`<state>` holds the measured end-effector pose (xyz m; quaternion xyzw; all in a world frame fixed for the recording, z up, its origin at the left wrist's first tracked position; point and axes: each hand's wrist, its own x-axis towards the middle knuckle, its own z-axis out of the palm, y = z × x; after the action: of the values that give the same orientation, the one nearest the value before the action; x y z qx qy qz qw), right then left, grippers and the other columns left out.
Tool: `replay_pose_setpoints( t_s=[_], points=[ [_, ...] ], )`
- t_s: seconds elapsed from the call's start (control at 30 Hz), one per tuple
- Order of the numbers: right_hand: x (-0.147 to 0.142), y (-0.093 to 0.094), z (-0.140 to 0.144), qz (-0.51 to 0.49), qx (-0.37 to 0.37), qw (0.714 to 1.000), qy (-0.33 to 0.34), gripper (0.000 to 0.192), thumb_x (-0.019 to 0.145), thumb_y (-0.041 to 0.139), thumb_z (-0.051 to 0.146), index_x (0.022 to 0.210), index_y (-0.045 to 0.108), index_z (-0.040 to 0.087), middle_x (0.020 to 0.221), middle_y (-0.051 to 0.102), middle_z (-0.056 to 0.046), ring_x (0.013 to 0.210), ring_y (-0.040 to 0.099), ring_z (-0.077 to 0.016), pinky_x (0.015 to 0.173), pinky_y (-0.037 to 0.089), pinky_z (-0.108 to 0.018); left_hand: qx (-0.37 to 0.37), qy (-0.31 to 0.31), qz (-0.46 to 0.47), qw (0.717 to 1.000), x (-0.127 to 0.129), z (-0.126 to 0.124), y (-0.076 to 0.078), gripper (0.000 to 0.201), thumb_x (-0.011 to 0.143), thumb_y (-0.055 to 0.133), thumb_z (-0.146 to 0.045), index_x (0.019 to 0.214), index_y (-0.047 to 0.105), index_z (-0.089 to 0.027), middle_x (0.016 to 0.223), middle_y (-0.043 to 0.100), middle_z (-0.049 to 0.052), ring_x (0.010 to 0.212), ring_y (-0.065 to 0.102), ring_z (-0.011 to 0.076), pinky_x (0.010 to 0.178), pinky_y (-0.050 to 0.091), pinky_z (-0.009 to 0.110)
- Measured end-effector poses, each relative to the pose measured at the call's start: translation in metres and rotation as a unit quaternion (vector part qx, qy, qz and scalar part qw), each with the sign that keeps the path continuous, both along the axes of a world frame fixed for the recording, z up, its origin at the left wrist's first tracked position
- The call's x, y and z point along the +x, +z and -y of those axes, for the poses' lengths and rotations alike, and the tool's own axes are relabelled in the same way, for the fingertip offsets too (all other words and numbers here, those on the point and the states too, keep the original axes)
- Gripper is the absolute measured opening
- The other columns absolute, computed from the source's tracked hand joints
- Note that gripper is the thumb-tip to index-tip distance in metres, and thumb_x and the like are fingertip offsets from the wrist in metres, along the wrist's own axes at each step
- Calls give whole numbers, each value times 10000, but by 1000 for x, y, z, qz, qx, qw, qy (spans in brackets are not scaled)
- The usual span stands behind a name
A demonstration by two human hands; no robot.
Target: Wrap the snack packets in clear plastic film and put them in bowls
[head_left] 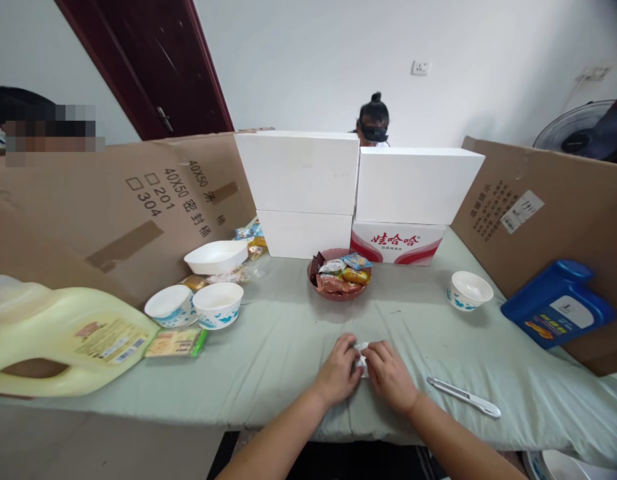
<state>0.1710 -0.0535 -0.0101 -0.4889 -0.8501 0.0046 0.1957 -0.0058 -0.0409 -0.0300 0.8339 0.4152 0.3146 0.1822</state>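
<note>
In the head view, a small white packet (362, 361) with a shiny wrapper lies low over the cloth near the table's front edge. My left hand (340, 371) pinches it from the left, fingers bent. From the other side my right hand (391, 377) grips it, with fingertips close to those of the left. The fingers cover most of the packet. Beyond my hands stands a dark red see-through bowl (333, 295) heaped with wrapped snacks (338, 272). A slim silvery tool, possibly tongs (465, 397), lies to the right of my right hand.
Left are a yellow jug (95, 333), two paper bowls (218, 308) (169, 307), a white dish (217, 256) and a green-edged packet (177, 343). Right are another paper bowl (469, 291) and a blue bottle (558, 305). White boxes (303, 173) and cardboard (188, 193) wall the table; a person sits behind.
</note>
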Motion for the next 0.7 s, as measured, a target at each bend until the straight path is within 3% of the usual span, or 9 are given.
replay_pose_setpoints(
  t_s=[0.17,0.37,0.5,0.6,0.7],
  points=[
    [-15,-11,8,43,-40,998,-29,421,853,467,76,1262,539,146,1120,596,-108,983,510,-229,918,424,-355,28,66,-38,997,1,1,2,315,734,617,-195,1046,602,-156,1263,529,143,1315,377,334,1061,400,534],
    [-11,1,4,75,-80,994,-10,449,878,489,145,1327,498,145,1162,586,-118,1034,499,-245,950,403,-362,56,117,-136,982,-7,13,-5,497,781,615,-342,1220,547,-120,1328,521,181,1304,407,370,1018,423,547],
    [-7,2,9,79,-88,993,7,355,892,497,163,1240,564,171,1125,603,-102,1018,516,-234,907,421,-343,114,86,-187,972,-22,37,-19,529,856,551,-407,1312,495,-144,1396,486,156,1320,406,340,1038,398,521],
    [1,0,14,79,-98,992,23,239,897,489,134,1061,643,213,985,630,-51,930,557,-186,812,442,-272,143,70,-208,965,-32,47,-23,483,887,517,-393,1315,506,-169,1419,475,127,1333,397,315,1050,388,482],
    [31,14,7,64,-94,993,12,252,900,463,104,988,660,234,944,634,-26,888,580,-146,778,445,-226,155,69,-210,963,-35,49,-22,477,889,513,-387,1321,508,-184,1419,481,112,1326,411,306,1048,392,464]
  ],
)
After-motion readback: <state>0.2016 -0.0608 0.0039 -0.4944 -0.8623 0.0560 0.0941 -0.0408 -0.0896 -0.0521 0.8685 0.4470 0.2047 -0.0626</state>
